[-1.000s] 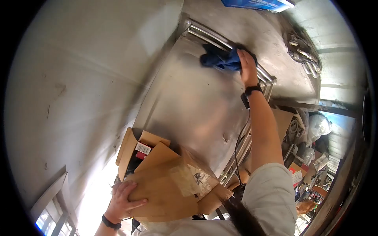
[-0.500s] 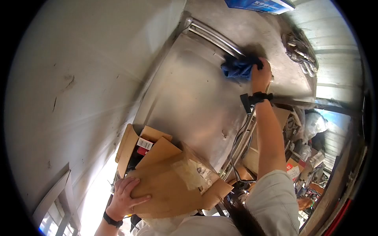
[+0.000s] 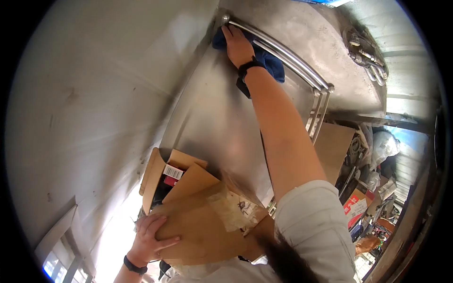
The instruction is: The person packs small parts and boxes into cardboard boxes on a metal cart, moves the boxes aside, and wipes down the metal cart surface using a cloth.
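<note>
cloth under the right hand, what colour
Dark blue; the cloth shows best in the head view.

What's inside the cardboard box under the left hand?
Through its openings: a white barcode label, something red, and an indistinct pale jumble. Cardboard flaps cover the rest.

Metal shelf (image 3: 212, 106) with blue cloth (image 3: 273, 67) on

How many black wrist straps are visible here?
2: a left strap, behind the left hand on the cardboard box; a right strap, behind the right hand on the blue cloth.
</note>
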Demonstrator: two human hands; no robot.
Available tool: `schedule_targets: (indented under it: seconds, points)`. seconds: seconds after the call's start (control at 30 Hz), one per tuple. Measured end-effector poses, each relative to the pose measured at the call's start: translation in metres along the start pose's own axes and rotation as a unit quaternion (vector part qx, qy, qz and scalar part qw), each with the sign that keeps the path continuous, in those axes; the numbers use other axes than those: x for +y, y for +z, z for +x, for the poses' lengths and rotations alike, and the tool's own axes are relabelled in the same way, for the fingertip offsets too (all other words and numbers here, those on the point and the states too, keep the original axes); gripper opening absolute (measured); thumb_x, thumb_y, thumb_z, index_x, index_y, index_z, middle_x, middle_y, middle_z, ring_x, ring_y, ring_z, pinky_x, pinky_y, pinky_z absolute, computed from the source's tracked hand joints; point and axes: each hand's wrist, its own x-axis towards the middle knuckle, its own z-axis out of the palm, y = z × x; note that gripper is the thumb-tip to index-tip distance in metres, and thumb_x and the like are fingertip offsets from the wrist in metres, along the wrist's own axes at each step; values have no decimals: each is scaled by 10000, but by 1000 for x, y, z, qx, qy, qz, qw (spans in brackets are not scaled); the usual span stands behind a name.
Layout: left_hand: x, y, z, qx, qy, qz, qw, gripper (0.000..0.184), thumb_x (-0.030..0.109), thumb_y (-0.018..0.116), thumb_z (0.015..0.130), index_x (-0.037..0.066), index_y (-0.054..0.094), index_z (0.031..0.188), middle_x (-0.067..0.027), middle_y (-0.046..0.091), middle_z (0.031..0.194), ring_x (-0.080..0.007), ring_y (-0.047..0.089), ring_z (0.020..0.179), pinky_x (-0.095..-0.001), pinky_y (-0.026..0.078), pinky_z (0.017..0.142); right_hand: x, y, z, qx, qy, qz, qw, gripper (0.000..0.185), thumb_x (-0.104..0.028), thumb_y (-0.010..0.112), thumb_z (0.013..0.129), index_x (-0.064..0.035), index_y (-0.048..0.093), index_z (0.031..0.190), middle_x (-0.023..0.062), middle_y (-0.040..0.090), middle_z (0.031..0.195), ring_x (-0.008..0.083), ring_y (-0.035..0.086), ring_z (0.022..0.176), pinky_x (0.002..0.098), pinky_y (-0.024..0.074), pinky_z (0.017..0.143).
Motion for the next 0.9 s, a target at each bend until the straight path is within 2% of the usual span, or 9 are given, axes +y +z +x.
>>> schedule_targets:
  seconds: [0.07,0.1,0.2,0.27,0.4,0.67,0.8,0.83,0.9]
  points:
    - [2,2,-4,2,-8,-9,1000,436,316,761,594,349,688,1022,-114,469,1263,-346,472,1149,-508,376,929,0,-15,1,-34,5,-31,999,415,-14,515,820,-47,487,1233,160,558,1196,319,520,1125,393,456,940]
    - [2,2,-4,-1,-13,-10,1000,423,315,758,602,348,688,1018,-115,470,1260,-346,474,1147,-510,376,929,6,-12,-2,-42,37,-39,998,329,-22,479,827,-47,537,1151,148,575,1163,318,534,1096,395,452,933]
    - [0,-1,-4,-6,-13,-13,1000,398,314,757,617,345,687,1008,-120,469,1256,-347,468,1151,-518,375,928,16,-50,-21,-105,55,-82,990,229,-69,512,815,-36,577,1032,151,588,1144,309,555,1066,392,468,882]
    - [0,1,-4,-5,-9,-7,1000,394,314,756,620,341,685,1006,-123,469,1255,-350,461,1158,-525,371,930,34,-65,-49,-38,45,-115,992,201,-79,522,802,-39,592,986,145,602,1084,307,565,1029,400,470,845]
    - [2,1,-4,0,-8,-12,1000,401,321,751,618,332,681,1013,-131,468,1262,-358,453,1171,-539,363,936,68,-104,-91,-102,78,-177,976,214,-62,526,809,-42,581,1014,140,591,1126,308,562,1048,410,458,894]
    - [1,4,-7,5,-2,-1,1000,441,327,762,599,307,680,1031,-147,459,1293,-367,449,1176,-554,354,940,97,-154,-153,-156,245,-289,912,124,-49,503,855,-60,539,973,103,580,1072,262,568,1051,359,530,803]
    - [2,2,-2,12,-2,-10,1000,462,319,767,591,301,681,1044,-154,462,1292,-369,453,1170,-548,357,934,81,-165,-124,-236,377,-311,840,100,-89,519,863,-66,517,960,122,614,965,271,625,931,345,542,774]
    - [4,0,-2,12,-1,-15,1000,466,316,767,589,299,682,1047,-155,462,1291,-369,455,1167,-545,359,931,79,-171,-113,-278,420,-278,818,165,-119,537,851,-40,519,994,153,634,926,309,634,876,380,535,766]
    - [5,0,-1,18,-2,-23,1000,479,314,771,576,300,684,1047,-154,462,1291,-370,458,1162,-541,363,923,64,-189,-101,-246,360,-227,870,215,-126,545,834,-19,526,1019,179,635,935,333,624,886,403,523,769]
